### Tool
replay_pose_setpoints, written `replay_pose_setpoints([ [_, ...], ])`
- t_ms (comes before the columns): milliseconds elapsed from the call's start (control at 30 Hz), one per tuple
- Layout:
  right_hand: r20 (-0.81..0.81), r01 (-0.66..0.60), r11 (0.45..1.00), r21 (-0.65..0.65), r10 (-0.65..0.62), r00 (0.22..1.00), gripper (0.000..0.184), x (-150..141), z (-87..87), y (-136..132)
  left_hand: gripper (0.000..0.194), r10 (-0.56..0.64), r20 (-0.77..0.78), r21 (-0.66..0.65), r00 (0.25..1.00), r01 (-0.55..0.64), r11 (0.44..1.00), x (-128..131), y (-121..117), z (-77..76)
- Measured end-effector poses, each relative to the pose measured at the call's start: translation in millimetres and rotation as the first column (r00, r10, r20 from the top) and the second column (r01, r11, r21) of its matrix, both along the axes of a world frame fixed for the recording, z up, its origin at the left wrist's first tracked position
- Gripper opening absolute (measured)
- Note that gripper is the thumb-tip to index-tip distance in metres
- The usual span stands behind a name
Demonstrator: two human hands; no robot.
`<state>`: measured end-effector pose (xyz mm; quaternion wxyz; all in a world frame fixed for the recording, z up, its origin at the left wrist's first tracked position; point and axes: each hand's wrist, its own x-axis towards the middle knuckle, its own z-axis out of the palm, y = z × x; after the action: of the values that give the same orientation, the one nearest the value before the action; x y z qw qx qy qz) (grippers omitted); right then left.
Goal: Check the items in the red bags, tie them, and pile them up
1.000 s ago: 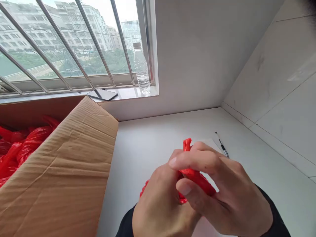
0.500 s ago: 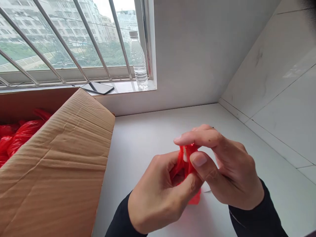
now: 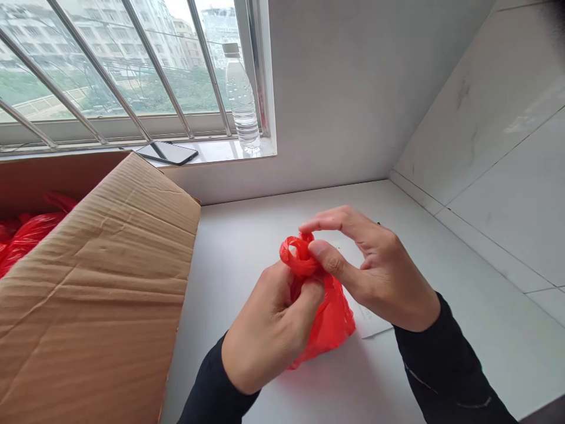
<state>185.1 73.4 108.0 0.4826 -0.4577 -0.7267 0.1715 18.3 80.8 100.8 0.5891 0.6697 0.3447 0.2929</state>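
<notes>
A thin red plastic bag (image 3: pixel 334 321) hangs below my hands, just over the white tabletop (image 3: pixel 247 235). My left hand (image 3: pixel 276 321) is closed around the bag's gathered neck. Above that grip, a loop of the twisted bag top curls up. My right hand (image 3: pixel 366 265) pinches this loop between thumb and index finger, the other fingers bent behind. What the bag contains cannot be seen. Partly behind the bag and my right hand lies a white sheet of paper (image 3: pixel 373 324) with faint marks.
An open cardboard box (image 3: pixel 97 294) with several red plastic bags (image 3: pixel 33 238) in it stands at the left. On the windowsill lie a phone (image 3: pixel 168 153) and an upright clear water bottle (image 3: pixel 242 103). Walls border the tabletop behind and at the right.
Both hands have shifted a little left. A loop of the bag's top now shows between them, and more of the bag and the paper is visible below.
</notes>
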Motion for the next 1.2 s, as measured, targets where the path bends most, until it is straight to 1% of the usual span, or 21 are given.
replay_pose_setpoints([
  [33, -0.007, -0.005, 1.000, -0.007, 0.005, 1.000, 0.014, 0, -0.1, 0, 0.030, -0.011, -0.020, 0.005, 1.000, 0.011, 1.000, 0, 0, 0.3],
  [100, -0.026, -0.002, 1.000, -0.023, 0.001, 1.000, 0.009, -1, -0.9, 0, 0.026, -0.027, -0.052, 0.016, 0.998, 0.028, 0.999, 1, 1, 1.6],
  [167, -0.052, 0.006, 0.999, -0.053, -0.009, 0.999, 0.011, 0, -2.2, 0, 0.021, -0.025, -0.047, 0.019, 0.999, 0.026, 0.999, 1, 1, 3.1],
  [233, -0.092, 0.006, 0.997, -0.083, -0.013, 0.996, 0.018, 1, -3.5, 0, 0.024, -0.015, 0.005, -0.003, 1.000, 0.015, 1.000, 2, 2, 3.7],
  [300, -0.145, -0.007, 0.995, -0.102, -0.008, 0.989, 0.022, 2, -4.1, 1, 0.033, 0.008, 0.073, -0.063, 0.997, -0.004, 0.998, 2, 4, 3.0],
  [367, -0.191, -0.015, 0.994, -0.109, -0.006, 0.981, 0.021, 3, -3.7, 1, 0.040, 0.038, 0.104, -0.125, 0.994, -0.024, 0.992, 0, 6, 1.3],
  [433, -0.219, 0.000, 0.994, -0.107, -0.024, 0.976, 0.019, 4, -2.8, 0, 0.042, 0.074, 0.125, -0.194, 0.989, -0.049, 0.980, -2, 9, -0.9],
  [533, -0.231, 0.030, 0.993, -0.117, -0.057, 0.971, 0.017, 4, -1.4, -2, 0.032, 0.186, 0.214, -0.291, 0.959, -0.119, 0.949, -4, 16, -4.1],
  [600, -0.227, 0.015, 0.990, -0.142, -0.047, 0.973, 0.016, 5, -0.9, -4, 0.023, 0.248, 0.290, -0.341, 0.924, -0.142, 0.929, -5, 19, -5.7],
  [633, -0.216, -0.009, 0.986, -0.167, -0.028, 0.976, 0.016, 6, -0.8, -4, 0.020, 0.258, 0.311, -0.350, 0.915, -0.143, 0.926, -6, 21, -6.2],
  [700, -0.173, -0.086, 0.967, -0.238, 0.044, 0.984, 0.020, 9, -0.5, -4, 0.019, 0.243, 0.303, -0.327, 0.922, -0.139, 0.935, -7, 22, -6.5],
  [767, -0.131, -0.174, 0.930, -0.324, 0.138, 0.982, 0.025, 11, 0.1, -3, 0.019, 0.193, 0.256, -0.278, 0.947, -0.119, 0.953, -7, 22, -6.0],
  [800, -0.119, -0.203, 0.913, -0.353, 0.171, 0.978, 0.026, 12, 0.5, -3, 0.018, 0.168, 0.238, -0.259, 0.957, -0.104, 0.960, -7, 22, -5.5],
  [867, -0.110, -0.220, 0.900, -0.377, 0.192, 0.975, 0.024, 13, 1.7, -2, 0.020, 0.136, 0.226, -0.238, 0.964, -0.081, 0.968, -7, 21, -4.0],
  [967, -0.097, -0.213, 0.895, -0.392, 0.190, 0.977, 0.021, 14, 3.0, -2, 0.017, 0.122, 0.225, -0.224, 0.967, -0.071, 0.972, -7, 19, -2.2],
  [1033, -0.090, -0.211, 0.896, -0.392, 0.191, 0.977, 0.023, 15, 1.7, 0, 0.015, 0.109, 0.233, -0.202, 0.966, -0.062, 0.977, -7, 18, -2.0],
  [1167, -0.133, -0.210, 0.937, -0.279, 0.179, 0.975, 0.029, 14, -7.8, 10, 0.015, 0.051, 0.230, -0.123, 0.972, -0.023, 0.992, -10, 18, -1.5],
  [1200, -0.150, -0.234, 0.935, -0.268, 0.199, 0.968, 0.032, 13, -10.7, 13, 0.015, 0.031, 0.215, -0.098, 0.976, -0.009, 0.995, -11, 18, -0.9],
])
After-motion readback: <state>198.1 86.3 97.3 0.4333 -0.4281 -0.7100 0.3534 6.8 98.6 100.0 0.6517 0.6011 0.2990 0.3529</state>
